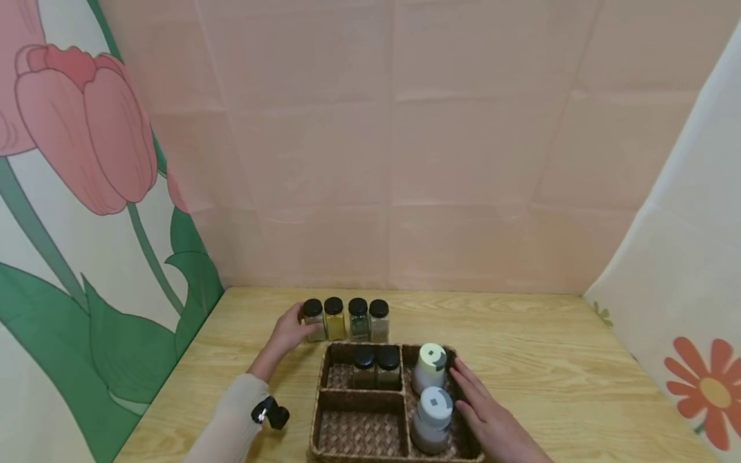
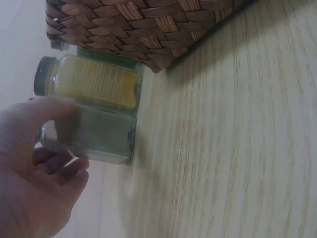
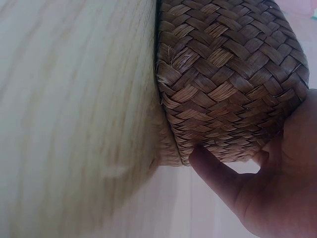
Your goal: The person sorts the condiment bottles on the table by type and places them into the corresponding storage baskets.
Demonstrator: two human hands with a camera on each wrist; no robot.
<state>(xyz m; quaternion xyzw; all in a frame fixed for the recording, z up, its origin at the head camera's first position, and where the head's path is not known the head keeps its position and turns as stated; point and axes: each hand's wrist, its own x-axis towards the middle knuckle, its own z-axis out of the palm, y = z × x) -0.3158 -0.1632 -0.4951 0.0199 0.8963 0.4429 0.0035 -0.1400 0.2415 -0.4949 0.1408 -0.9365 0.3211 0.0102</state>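
Observation:
My left hand (image 1: pixel 291 331) grips a black-lidded glass spice jar (image 1: pixel 313 311), the leftmost in a row on the table. In the left wrist view its thumb lies across the jar and the fingers bend around the other side. Right beside it stands a jar with yellow contents (image 2: pixel 101 82). My right hand (image 1: pixel 489 415) rests along the right side of a brown woven basket (image 1: pixel 316 418), fingers fairly straight at the rim. In the right wrist view the thumb touches the woven outer wall (image 3: pixel 223 74); the other fingers are mostly hidden behind the basket.
Two more jars, one green (image 1: pixel 359 320) and one pale (image 1: pixel 379 321), continue the row behind the basket. Inside the basket, two dark-lidded jars (image 1: pixel 364 370) stand in the back left compartment, and two light-capped bottles (image 1: pixel 431 366) in the right one. The wooden table (image 1: pixel 550 360) extends rightward.

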